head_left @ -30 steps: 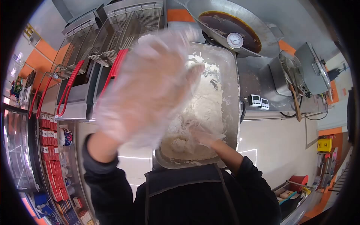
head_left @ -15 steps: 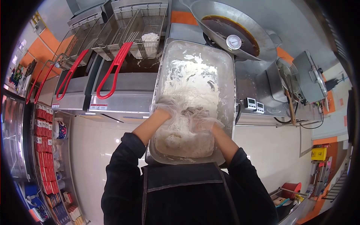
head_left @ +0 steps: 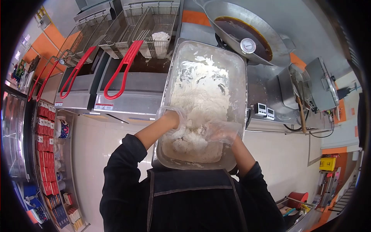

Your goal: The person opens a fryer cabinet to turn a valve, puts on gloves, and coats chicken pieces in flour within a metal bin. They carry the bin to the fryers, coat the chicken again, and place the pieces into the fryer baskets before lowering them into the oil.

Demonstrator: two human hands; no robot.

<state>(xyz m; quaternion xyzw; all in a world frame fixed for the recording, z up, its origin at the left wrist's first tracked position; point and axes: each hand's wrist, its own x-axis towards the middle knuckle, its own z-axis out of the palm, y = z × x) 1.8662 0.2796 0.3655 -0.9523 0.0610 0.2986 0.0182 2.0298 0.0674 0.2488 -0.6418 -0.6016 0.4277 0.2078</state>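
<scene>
left hand and right hand, both gloved, reach forward close together, fingers seemingly curled downward.

- Left hand and right hand, both gloved, are digging into flour at the near end of the metal tray.
- Fryer basket is sitting just left of the tray, holding a white coated piece.
- Wok of dark oil is carrying a thermometer.

The fingertips of the left hand sink into the flour, so their grip cannot be told. The same goes for the right hand, vague under its loose glove. Nearer than the fingers, the apron hides the tray rim. Right of the fingers, the timers are too small to read, as is the thermometer far beyond them. The wok there is cut off by the top edge.
</scene>
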